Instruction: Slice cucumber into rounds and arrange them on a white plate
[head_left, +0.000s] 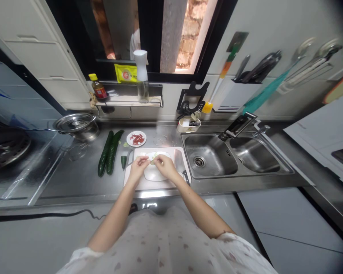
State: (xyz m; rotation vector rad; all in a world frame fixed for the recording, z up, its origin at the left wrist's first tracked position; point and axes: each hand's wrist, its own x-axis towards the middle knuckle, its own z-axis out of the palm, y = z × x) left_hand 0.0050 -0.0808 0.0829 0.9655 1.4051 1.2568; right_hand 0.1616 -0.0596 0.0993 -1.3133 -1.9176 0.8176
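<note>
Both hands meet above a white plate (154,176) that lies on a pale cutting board (137,185). My right hand (165,166) pinches a small pale-green slice, seemingly cucumber (152,162). Close beside it, my left hand (139,168) has its fingers pinched together; what lies between them is too small to make out. A few green bits show on the plate's far side, partly covered by the fingers. On the board's right side rests a kitchen knife (178,158) with a black handle. Left of the board stands a short cut cucumber piece (124,162).
Two whole cucumbers (104,156) lie further left, near a lidded steel pot (81,125). Behind the board sits a small dish of chopped red pieces (137,139). A double sink (211,156) adjoins on the right; a bottle shelf (128,102) hangs behind.
</note>
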